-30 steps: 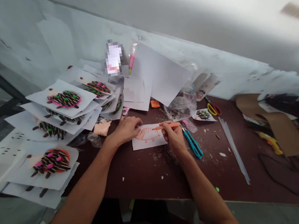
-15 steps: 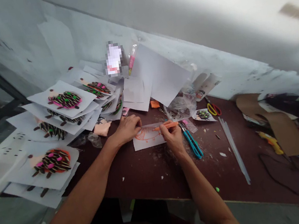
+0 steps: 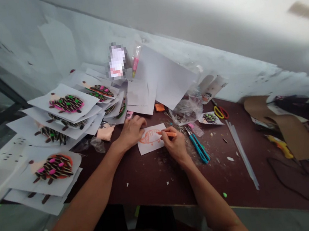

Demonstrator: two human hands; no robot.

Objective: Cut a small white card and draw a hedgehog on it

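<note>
A small white paper (image 3: pixel 155 146) with an orange outline drawing of a hedgehog-like shape lies on the dark red table. My right hand (image 3: pixel 176 143) is closed round an orange marker (image 3: pixel 169 133), its tip at the right part of the drawing. At the paper's upper left edge rests my left hand (image 3: pixel 132 131), with its fingers curled and close together; whether it grips the edge is hidden. Teal-handled scissors (image 3: pixel 199 149) lie just right of my right hand.
Stacked papers with decorated hedgehogs (image 3: pixel 67 104) fill the left. A phone (image 3: pixel 117 61) stands behind. Rightward are red and yellow scissors (image 3: pixel 220 111), clear sticks (image 3: pixel 242 154), a yellow glue gun (image 3: pixel 281 146) and cardboard (image 3: pixel 295 136). A plastic bag (image 3: pixel 187 109) lies behind the paper.
My right hand has shifted slightly left and down with the marker, now more curled, and more of the paper's right side shows. My left hand has hardly moved.
</note>
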